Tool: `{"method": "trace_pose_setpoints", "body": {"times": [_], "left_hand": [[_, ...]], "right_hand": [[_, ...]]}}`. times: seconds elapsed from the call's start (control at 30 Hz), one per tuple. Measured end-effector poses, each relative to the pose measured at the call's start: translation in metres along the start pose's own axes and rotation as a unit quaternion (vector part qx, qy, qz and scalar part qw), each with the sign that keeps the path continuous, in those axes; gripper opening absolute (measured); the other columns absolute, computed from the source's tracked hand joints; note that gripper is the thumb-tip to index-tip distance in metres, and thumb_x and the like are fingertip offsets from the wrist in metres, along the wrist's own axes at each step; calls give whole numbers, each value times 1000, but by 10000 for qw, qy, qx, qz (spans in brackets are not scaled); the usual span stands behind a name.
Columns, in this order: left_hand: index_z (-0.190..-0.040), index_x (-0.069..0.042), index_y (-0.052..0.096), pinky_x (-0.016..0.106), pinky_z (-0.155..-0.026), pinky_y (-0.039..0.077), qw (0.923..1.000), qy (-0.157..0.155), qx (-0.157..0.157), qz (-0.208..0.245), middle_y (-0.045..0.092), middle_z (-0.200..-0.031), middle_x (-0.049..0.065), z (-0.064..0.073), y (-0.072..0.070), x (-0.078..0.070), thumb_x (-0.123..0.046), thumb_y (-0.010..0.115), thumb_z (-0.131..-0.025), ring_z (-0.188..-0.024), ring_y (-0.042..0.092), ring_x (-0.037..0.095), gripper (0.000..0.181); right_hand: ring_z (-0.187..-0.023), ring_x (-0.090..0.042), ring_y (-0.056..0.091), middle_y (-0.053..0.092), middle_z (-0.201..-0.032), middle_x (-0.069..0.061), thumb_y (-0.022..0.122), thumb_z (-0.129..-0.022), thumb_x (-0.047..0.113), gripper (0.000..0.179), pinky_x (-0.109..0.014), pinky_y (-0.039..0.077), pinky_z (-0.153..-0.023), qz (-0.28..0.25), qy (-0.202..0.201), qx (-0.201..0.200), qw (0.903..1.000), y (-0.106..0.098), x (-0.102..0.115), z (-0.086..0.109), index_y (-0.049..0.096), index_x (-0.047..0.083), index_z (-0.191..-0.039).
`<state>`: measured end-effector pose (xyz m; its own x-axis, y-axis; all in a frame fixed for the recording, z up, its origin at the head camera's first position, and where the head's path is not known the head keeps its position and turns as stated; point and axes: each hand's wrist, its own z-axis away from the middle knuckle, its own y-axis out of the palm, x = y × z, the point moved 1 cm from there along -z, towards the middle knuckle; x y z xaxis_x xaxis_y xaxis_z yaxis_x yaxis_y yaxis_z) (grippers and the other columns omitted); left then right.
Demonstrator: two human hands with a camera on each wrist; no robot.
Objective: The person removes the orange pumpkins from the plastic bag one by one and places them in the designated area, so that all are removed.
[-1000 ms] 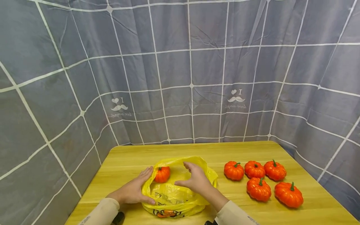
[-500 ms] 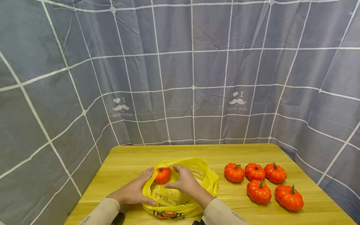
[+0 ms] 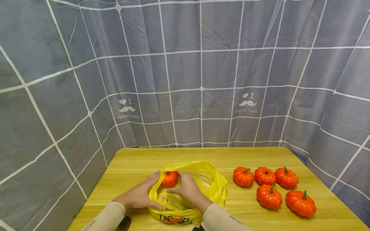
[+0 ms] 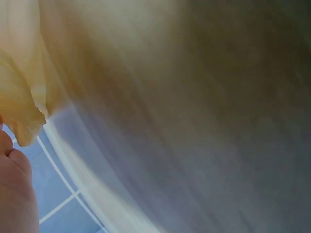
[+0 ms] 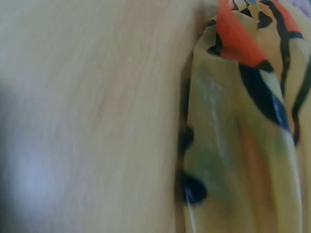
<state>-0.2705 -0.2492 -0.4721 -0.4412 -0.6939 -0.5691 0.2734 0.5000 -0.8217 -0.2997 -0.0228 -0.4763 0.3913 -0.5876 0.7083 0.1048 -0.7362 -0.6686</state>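
Note:
A yellow plastic bag (image 3: pixel 215 189) with a dark and orange print lies on the table, its mouth spread upward. Inside, at the left, sits an orange pumpkin (image 3: pixel 170 179) with a green stem. My left hand (image 3: pixel 141 194) rests along the bag's left rim, fingers extended, thumb at the front edge. Into the mouth reaches my right hand (image 3: pixel 188 189), thumb and fingers apart, fingertips right at the pumpkin's right side. In the left wrist view, part of the left hand (image 4: pixel 17 194) shows below the bag (image 4: pixel 17 102). The right wrist view has the bag's printed side (image 5: pixel 243 145).
Several more orange pumpkins stand grouped on the right of the table, among them a front one (image 3: pixel 300 203) and a back one (image 3: pixel 286 177). The wood-grain table (image 3: pixel 138 157) is enclosed by a grey curtain (image 3: pixel 185 73) with white grid lines.
My right hand has moved left and deeper into the bag, up to the pumpkin. The left hand stays on the rim. The head view has shifted slightly.

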Motion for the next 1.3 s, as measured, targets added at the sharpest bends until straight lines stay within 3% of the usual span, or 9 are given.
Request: {"method": "trace_pose_setpoints", "body": {"times": [0.3, 0.57, 0.9, 1.13, 1.3], "left_hand": [[-161, -2, 16, 61, -117, 14, 10000, 7, 26, 72, 9, -166, 16, 0, -2, -3, -60, 83, -73, -151, 6, 36, 124], [-161, -3, 16, 60, -117, 14, 10000, -59, -12, 26, 8, -166, 16, -1, -1, -5, -62, 83, -72, -152, 5, 35, 126], [-161, -2, 16, 61, -117, 13, 9996, -255, -88, -63, 9, -166, 19, 0, 1, -7, -61, 84, -71, -152, 5, 38, 127], [-160, 1, 16, 62, -117, 13, 9996, -236, -142, -93, 10, -165, 21, 1, 0, -9, -62, 84, -71, -151, 6, 40, 128], [-160, -1, 15, 62, -117, 13, 9993, -319, -137, -104, 8, -166, 20, 2, 1, -8, -64, 83, -71, -151, 4, 39, 129]], "right_hand": [[-98, -29, 67, 69, -110, -16, 95, -70, 31, 72, -44, 56, -85, -231, 295, -276, 9989, 10, 1, -5, 61, -7, -122], [-100, -26, 66, 68, -111, -12, 91, -76, 31, 63, -43, 56, -87, -247, 314, -407, 9984, 11, -1, -6, 64, -4, -122], [-110, -36, 64, 65, -122, -23, 93, -73, 31, 77, -49, 54, -92, -53, 397, -152, 9991, 2, -1, 1, 59, -11, -129], [-114, -35, 62, 65, -124, -21, 92, -73, 34, 77, -48, 52, -96, -89, 256, -4, 9996, -7, -2, 6, 61, -9, -129], [-104, -28, 66, 70, -115, -14, 94, -70, 30, 72, -43, 55, -90, -335, 104, 29, 9994, -13, -2, 9, 65, -6, -125]]}}
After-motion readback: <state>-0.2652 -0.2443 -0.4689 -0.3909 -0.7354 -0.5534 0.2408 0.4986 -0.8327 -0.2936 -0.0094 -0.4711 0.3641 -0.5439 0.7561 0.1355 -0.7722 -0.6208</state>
